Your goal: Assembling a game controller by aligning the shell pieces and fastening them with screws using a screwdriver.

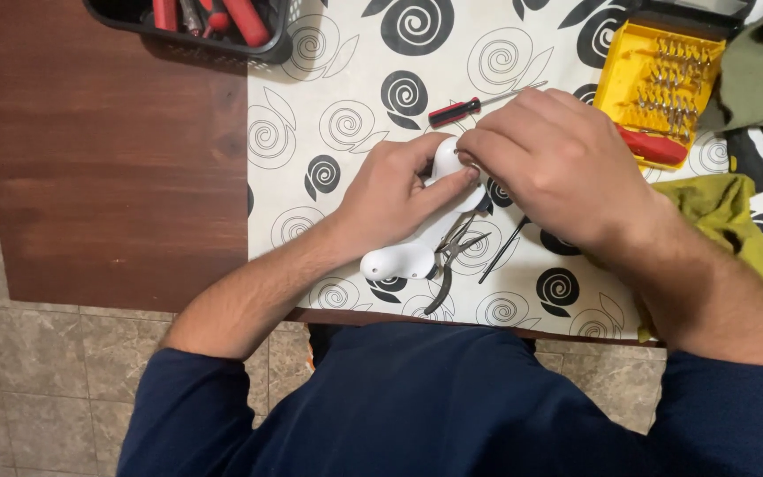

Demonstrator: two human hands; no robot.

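Note:
My left hand (392, 200) grips a small white plastic casing (446, 159) on the patterned cloth, thumb and fingers wrapped around it. My right hand (551, 161) reaches over from the right, its fingertips pinching at the top of that casing; whether they hold something small I cannot tell. A second white plastic shell (398, 261) lies just below my left hand. Beside it rest metal tweezers or small pliers (449, 256) and a thin dark rod (502, 250). A red-handled screwdriver (457, 111) lies behind my hands.
A yellow case of screwdriver bits (655, 84) stands at the back right. Green and yellow cloths (735, 225) lie on the right. A black basket with red-handled tools (214, 22) sits at the back left on the brown wooden table (117, 168).

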